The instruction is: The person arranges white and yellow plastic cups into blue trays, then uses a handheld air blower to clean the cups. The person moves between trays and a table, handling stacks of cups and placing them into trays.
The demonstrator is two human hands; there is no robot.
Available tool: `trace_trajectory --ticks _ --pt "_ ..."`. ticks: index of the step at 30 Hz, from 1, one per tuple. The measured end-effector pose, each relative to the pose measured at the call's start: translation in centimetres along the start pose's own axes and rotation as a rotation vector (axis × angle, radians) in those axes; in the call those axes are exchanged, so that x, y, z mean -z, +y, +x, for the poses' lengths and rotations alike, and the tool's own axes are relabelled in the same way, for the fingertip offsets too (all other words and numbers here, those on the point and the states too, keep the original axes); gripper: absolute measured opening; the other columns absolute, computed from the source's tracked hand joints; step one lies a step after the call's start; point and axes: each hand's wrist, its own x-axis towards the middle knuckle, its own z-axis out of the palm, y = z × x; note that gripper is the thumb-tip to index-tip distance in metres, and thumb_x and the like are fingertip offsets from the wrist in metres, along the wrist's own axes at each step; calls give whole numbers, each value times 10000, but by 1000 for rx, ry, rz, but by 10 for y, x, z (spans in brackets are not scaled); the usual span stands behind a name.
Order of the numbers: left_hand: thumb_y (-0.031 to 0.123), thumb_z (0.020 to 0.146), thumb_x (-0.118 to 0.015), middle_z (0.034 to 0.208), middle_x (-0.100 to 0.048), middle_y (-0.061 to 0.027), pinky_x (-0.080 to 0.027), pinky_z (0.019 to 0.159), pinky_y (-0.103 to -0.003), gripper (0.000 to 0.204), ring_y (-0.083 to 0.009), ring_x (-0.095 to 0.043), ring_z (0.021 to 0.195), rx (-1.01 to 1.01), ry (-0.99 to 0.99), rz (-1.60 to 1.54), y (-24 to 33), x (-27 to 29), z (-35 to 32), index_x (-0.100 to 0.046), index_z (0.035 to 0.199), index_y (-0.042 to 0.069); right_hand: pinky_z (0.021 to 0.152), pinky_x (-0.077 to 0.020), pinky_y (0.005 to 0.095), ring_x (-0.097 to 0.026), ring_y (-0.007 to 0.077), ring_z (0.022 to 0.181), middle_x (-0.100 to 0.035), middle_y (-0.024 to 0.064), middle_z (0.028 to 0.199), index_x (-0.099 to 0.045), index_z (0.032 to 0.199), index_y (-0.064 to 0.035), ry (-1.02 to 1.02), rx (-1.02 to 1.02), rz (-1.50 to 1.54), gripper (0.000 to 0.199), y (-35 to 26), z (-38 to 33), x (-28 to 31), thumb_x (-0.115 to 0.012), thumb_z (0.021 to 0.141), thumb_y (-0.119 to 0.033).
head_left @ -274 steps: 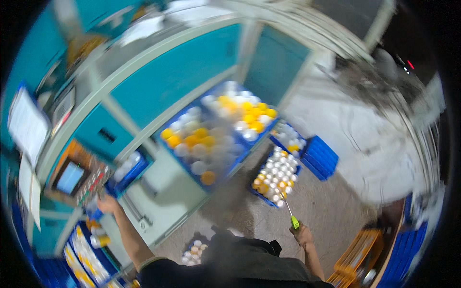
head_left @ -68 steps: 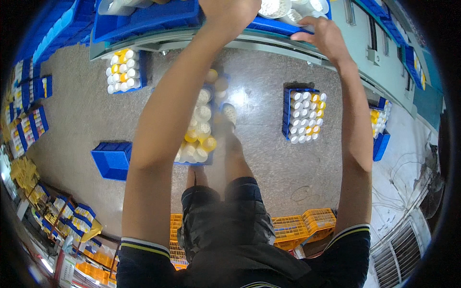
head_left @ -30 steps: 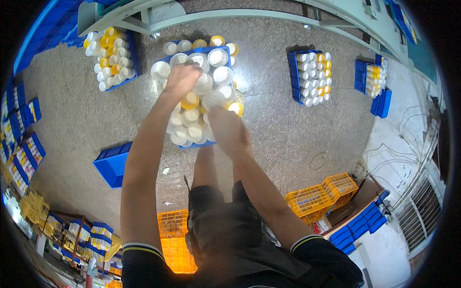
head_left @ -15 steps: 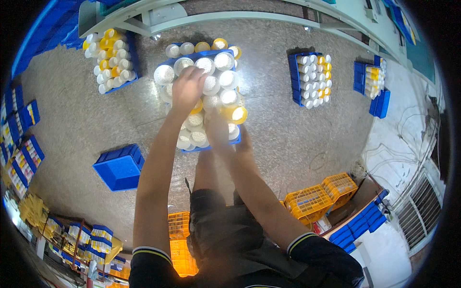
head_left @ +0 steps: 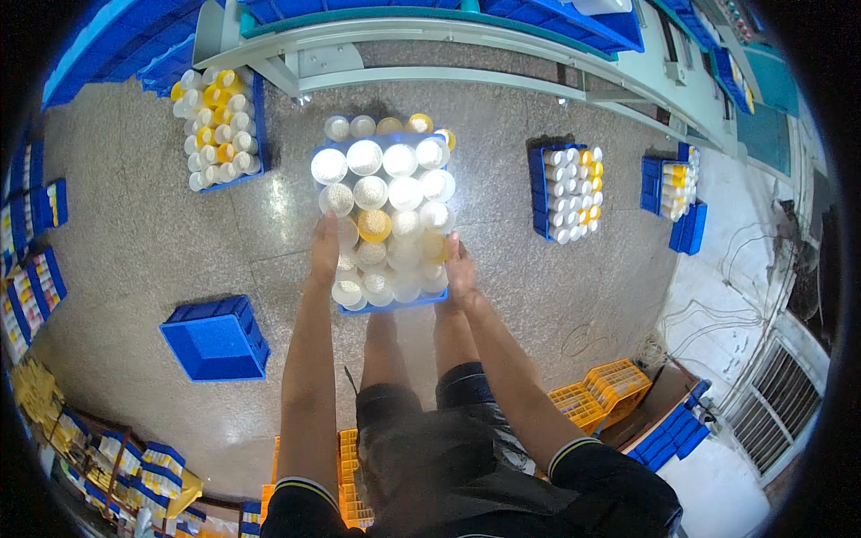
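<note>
White and yellow cups (head_left: 370, 193) of pale grains stand packed in rows in a blue crate (head_left: 395, 305), whose rim shows along the near side. My left hand (head_left: 325, 251) lies along the left side of the cups, fingers stretched forward against the outer ones. On the opposite side, my right hand (head_left: 460, 272) touches the edge of the group beside a blurred yellowish cup (head_left: 434, 248). Its thumb points up and its other fingers are partly hidden. Both palms face inward, with the cups between them.
An empty blue crate (head_left: 215, 336) sits on the floor at left. Crates of white and yellow cups stand at far left (head_left: 220, 134) and right (head_left: 571, 193). A pale metal frame (head_left: 430, 40) crosses the far side. Orange crates (head_left: 601, 394) are near right.
Both hands have moved off the tops of the cups, out to the left and right sides. The cups now stand in straighter rows. The whole view has shifted slightly.
</note>
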Motion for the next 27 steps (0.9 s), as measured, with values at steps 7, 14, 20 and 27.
trace_trajectory --ticks 7,14,20,27 --pt "478 1001 -477 1465 -448 -231 -306 1139 -387 664 -326 -413 1372 -73 88 237 -10 0 4 -426 1441 -17 1163 -257 379 -353 240 1390 -403 146 1493 -383 1470 -48 -24 1192 -79 592 30 30 -13 -354 1039 -452" --pt "439 962 -569 1306 -569 -270 -429 1023 -394 668 -354 -559 1214 -54 504 116 -15 21 -18 -478 1350 -97 966 -489 387 -618 322 1137 -639 166 1239 -524 1341 -76 62 6 -365 579 -58 -23 39 -556 946 -498" --pt "315 907 -675 1049 -686 -214 -512 862 -400 495 -303 -673 957 1 530 382 17 5 -61 -599 1199 -77 908 -521 374 -660 287 1057 -662 131 1181 -513 1350 -77 -33 -415 42 584 -151 -26 142 -679 888 -393" --pt "186 909 -663 1051 -691 -188 -522 845 -355 420 -266 -677 974 -131 576 273 135 -170 -53 -591 1226 -80 811 -523 292 -628 147 940 -646 81 1129 -520 1304 -78 -205 493 -137 406 -208 77 235 -653 924 -131"
